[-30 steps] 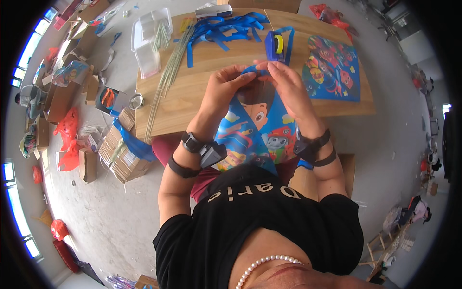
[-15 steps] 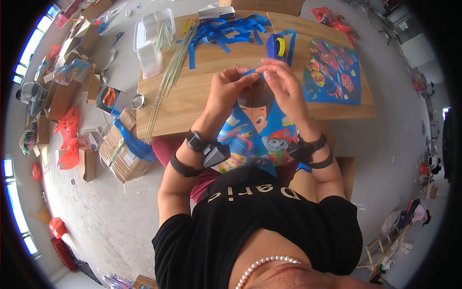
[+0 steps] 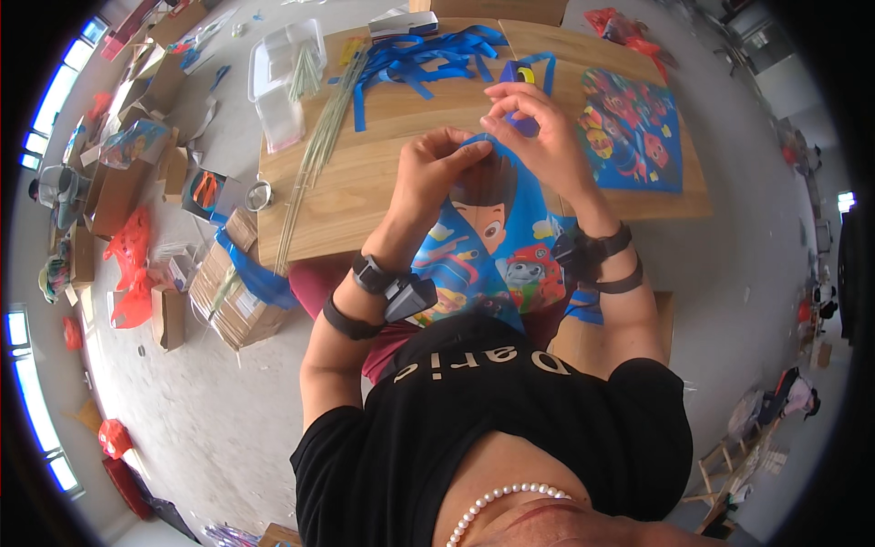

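A cartoon-printed blue kite sheet (image 3: pixel 530 270) hangs from its top corner over my lap, at the table's near edge. My left hand (image 3: pixel 436 169) is closed at that corner, pinching it between thumb and fingers. Just right of the corner, my right hand (image 3: pixel 538 137) is raised with thumb and forefinger apart. Nothing shows between them. Behind those fingers stands a blue tape dispenser (image 3: pixel 509 71) with a yellow roll, partly hidden by the hand.
On the wooden table (image 3: pixel 365 196) lie blue ribbons (image 3: pixel 424 62), thin pale rods (image 3: pixel 321 146) and another printed sheet (image 3: pixel 629 132). A clear plastic box (image 3: pixel 276 68) stands at the left edge. Cardboard boxes (image 3: pixel 239 305) and red bags (image 3: pixel 133 264) litter the floor at left.
My right hand has lifted away from the sheet's corner, moving slightly up and right, its fingers parting. My left hand keeps hold of the corner.
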A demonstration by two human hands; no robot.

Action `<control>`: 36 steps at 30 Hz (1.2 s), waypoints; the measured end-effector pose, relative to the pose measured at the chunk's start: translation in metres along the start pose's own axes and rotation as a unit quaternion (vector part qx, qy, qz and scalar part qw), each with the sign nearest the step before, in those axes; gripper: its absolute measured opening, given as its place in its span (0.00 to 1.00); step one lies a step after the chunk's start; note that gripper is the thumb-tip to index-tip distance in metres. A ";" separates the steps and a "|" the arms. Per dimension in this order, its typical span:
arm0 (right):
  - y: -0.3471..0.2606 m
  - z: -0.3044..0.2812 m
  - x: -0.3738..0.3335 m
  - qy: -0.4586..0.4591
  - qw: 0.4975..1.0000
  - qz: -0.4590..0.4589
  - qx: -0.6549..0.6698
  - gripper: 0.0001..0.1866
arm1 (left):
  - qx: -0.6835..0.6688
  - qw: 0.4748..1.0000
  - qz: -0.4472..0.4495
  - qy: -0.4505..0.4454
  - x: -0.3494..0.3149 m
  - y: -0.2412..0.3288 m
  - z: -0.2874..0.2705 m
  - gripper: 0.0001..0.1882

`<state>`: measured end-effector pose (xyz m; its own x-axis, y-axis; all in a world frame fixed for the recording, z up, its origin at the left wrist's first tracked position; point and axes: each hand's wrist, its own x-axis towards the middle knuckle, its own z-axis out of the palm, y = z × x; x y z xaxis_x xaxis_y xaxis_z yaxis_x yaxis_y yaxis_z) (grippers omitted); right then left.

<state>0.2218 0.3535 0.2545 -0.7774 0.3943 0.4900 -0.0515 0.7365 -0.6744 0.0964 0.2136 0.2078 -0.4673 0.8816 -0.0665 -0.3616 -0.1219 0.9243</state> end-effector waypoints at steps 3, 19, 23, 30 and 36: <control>0.011 0.000 0.003 -0.030 0.998 0.040 0.043 0.09 | -0.001 1.000 0.001 -0.001 -0.002 0.001 0.000 0.09; 0.052 -0.018 0.021 -0.314 0.864 0.262 0.294 0.19 | 0.020 0.999 0.040 -0.003 -0.011 0.002 0.006 0.07; 0.051 -0.025 0.024 -0.371 0.877 0.212 0.220 0.18 | 0.010 0.999 0.038 0.003 -0.011 0.000 0.001 0.07; -0.014 -0.034 0.033 -0.293 0.952 0.065 0.060 0.12 | 0.065 0.997 0.026 0.016 -0.012 0.006 0.000 0.08; -0.028 -0.034 0.033 -0.289 0.950 -0.015 -0.117 0.07 | 0.056 0.995 0.084 -0.005 -0.006 -0.001 0.001 0.09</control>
<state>0.2191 0.3644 0.3079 -0.9957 0.0533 0.0762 0.0091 0.8712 -0.4908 0.1003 0.2084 0.2079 -0.5062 0.8570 0.0963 -0.1855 -0.2172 0.9583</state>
